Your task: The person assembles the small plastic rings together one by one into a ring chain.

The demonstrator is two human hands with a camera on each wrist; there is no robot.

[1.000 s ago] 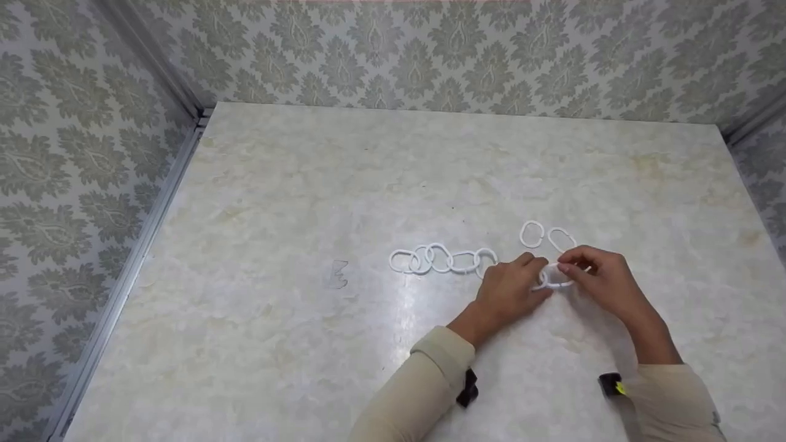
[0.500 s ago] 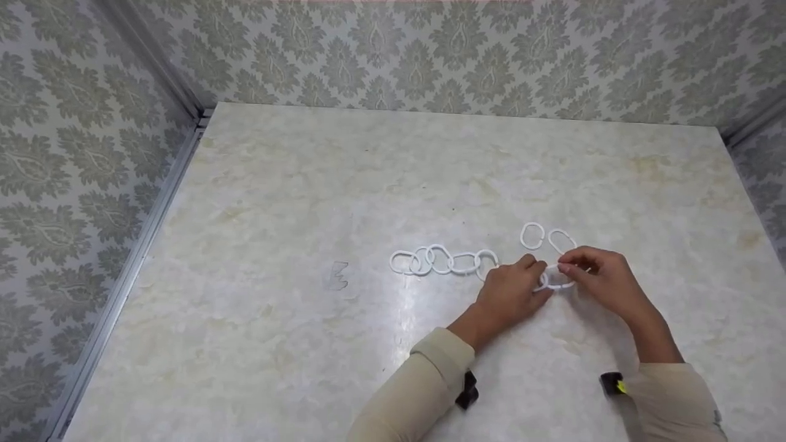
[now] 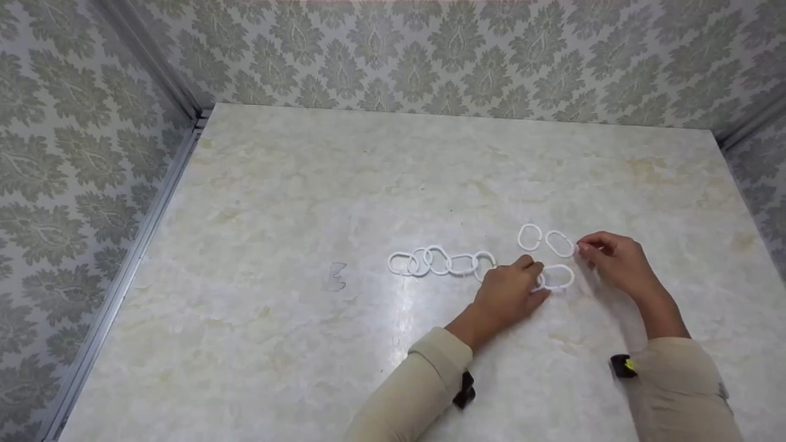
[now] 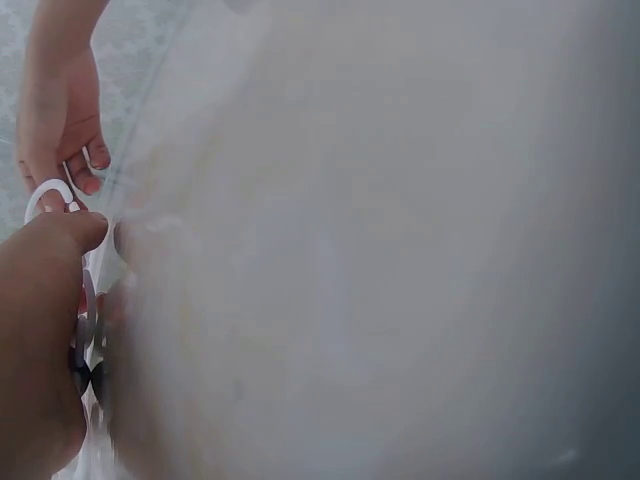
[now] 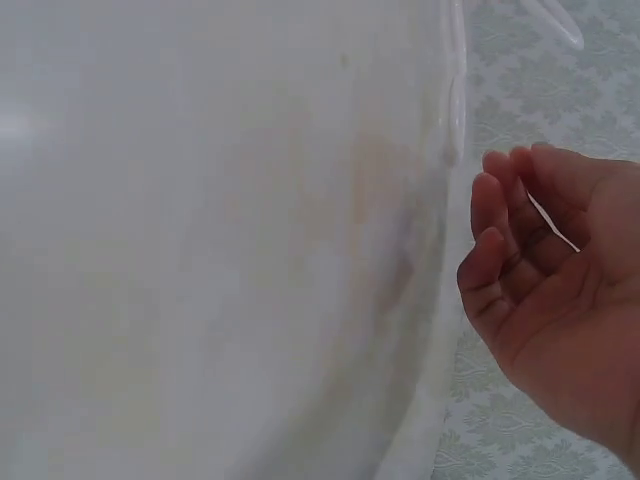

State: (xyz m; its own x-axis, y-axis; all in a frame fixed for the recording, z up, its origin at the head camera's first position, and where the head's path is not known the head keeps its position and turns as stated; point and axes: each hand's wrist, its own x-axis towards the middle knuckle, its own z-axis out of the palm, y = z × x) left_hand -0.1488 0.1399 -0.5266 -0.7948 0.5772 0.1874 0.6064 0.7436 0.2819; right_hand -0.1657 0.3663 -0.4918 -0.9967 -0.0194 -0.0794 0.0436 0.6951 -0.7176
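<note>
At four o'clock on the desk [image 3: 307,184], the left hand [image 3: 506,294] pinches the chain [image 3: 439,262]; the right hand [image 3: 614,261], loosely curled, nears a loose ring [image 3: 559,244] and could nudge it away.

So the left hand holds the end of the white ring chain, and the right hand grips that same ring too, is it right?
Not quite. The left hand does hold the end of the white ring chain, at the last ring. The right hand grips nothing: the head view shows it off that ring, fingers beside a loose ring.
</note>
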